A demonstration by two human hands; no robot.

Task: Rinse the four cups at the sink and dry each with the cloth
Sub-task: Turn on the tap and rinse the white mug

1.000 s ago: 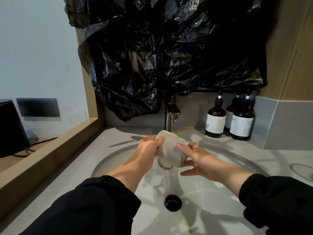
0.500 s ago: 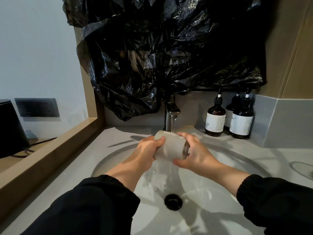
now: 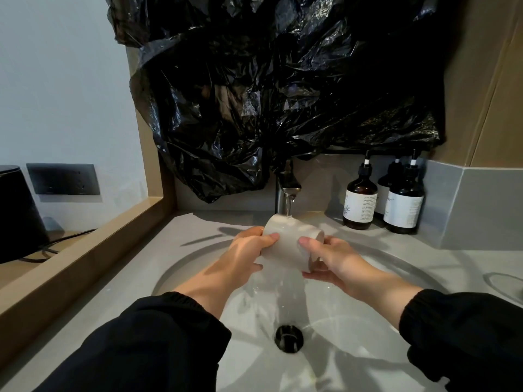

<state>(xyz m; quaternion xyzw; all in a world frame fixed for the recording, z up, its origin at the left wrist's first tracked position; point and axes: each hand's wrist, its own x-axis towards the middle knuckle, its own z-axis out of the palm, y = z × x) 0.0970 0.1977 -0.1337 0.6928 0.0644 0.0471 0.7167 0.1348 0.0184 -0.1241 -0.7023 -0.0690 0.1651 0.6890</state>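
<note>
I hold a cup [image 3: 291, 244] on its side over the sink [image 3: 195, 261], under the tap [image 3: 287, 190]. Water runs from the spout onto the cup's upper side and falls on toward the drain [image 3: 288, 338]. The cup is pale and plain, its closed base turned to my left and its open mouth turned to my right and a little toward me.

My left hand [image 3: 243, 256] grips the base end: the thumb lies across the near side of the cup and the other fingers [image 3: 249, 232] wrap behind it, clenched on the cup. My right hand [image 3: 331, 261] holds the mouth end: the thumb presses on the outer wall near the rim, and the palm and remaining fingers cup under the rim. Both hands are grasping the same cup. Black sleeves cover both forearms to the wrist.

The sink is a shallow round basin set into a pale grey tabletop [image 3: 119, 278]. Three dark pump bottles [image 3: 360, 205] with white labels stand at the back right corner, close together. Crumpled black plastic [image 3: 268, 89] hangs over the wall behind the tap, reaching down to the tap's top. At left, beyond a wooden ledge [image 3: 85, 250], stands a black object with a cord, below a dark wall socket [image 3: 63, 179].
</note>
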